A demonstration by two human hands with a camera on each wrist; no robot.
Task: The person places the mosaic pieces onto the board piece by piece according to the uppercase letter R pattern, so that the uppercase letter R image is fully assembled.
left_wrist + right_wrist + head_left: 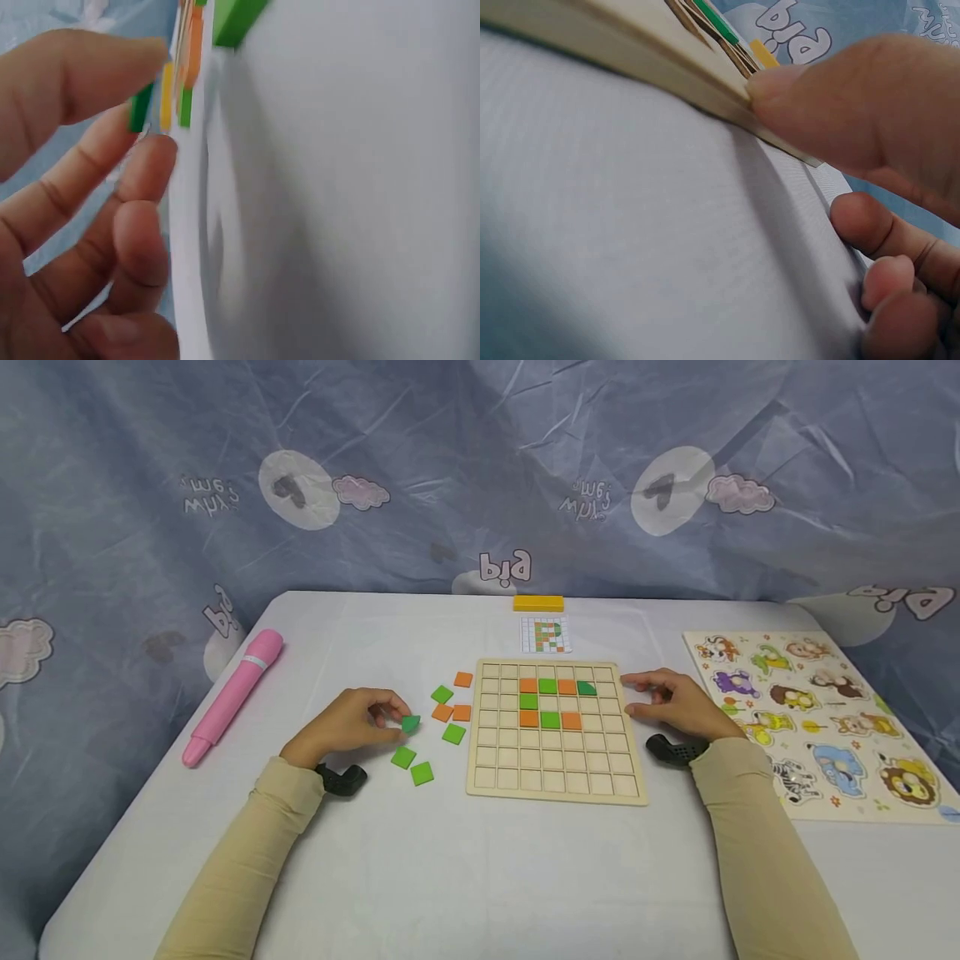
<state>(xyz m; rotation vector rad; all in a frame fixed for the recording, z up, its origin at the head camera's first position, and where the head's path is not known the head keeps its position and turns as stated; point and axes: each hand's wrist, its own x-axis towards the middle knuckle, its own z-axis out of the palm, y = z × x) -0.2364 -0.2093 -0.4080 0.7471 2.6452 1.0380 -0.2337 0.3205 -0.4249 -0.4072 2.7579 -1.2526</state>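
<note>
My left hand point(352, 722) pinches a dark green tile with a curved edge point(410, 723) between thumb and fingertips, left of the wooden grid board point(555, 777). In the left wrist view the same tile point(140, 109) shows edge-on under the thumb. On the board, orange and green square tiles point(550, 720) fill some cells, along with a dark green curved tile point(587, 688) at the upper right. My right hand point(671, 702) touches the board's right edge with its thumb and fingertip. The right wrist view shows that thumb point(817, 112) against the board's side, other fingers loosely bent.
Loose green point(422, 773) and orange tiles point(463, 679) lie between my left hand and the board. Behind it are a pattern card point(546, 635) and a yellow block point(537, 603). A pink microphone-shaped toy point(236, 693) lies left, an animal puzzle board point(817, 735) right.
</note>
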